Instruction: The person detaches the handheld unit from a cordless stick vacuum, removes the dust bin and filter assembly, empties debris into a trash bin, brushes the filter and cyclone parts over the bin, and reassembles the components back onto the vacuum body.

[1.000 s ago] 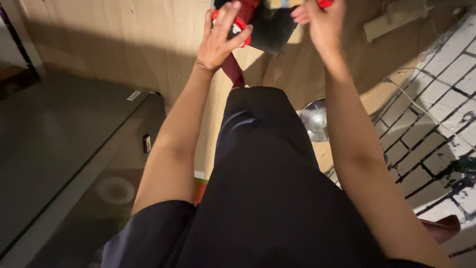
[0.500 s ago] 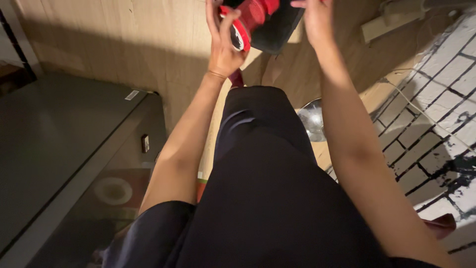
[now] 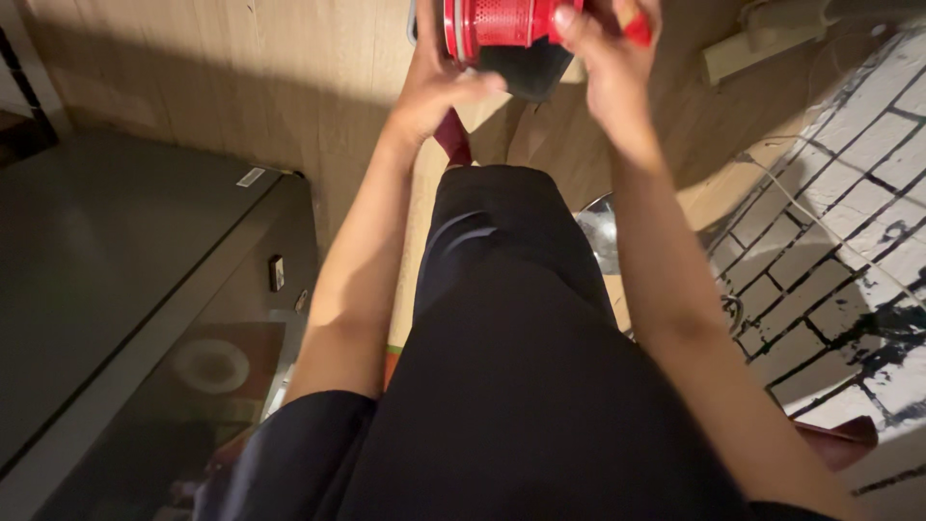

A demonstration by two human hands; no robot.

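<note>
At the top edge of the head view I hold a red and black device (image 3: 506, 34) with a red mesh cylinder; its upper part is cut off by the frame. My left hand (image 3: 434, 92) grips its left side and underside. My right hand (image 3: 608, 58) clasps its right side, fingers curled over the red part. Both arms reach forward over my lap, which is covered in black cloth (image 3: 511, 338).
A dark glass-topped table (image 3: 145, 289) stands at the left. The floor ahead is light wood (image 3: 241, 68). A white brick-patterned surface (image 3: 839, 251) with black smears lies at the right, crossed by a thin cable (image 3: 820, 217). A shiny metal object (image 3: 600, 232) sits beside my knee.
The red and black device has turned in my hands, so its red mesh cylinder now faces me. Both hands have shifted their hold on it.
</note>
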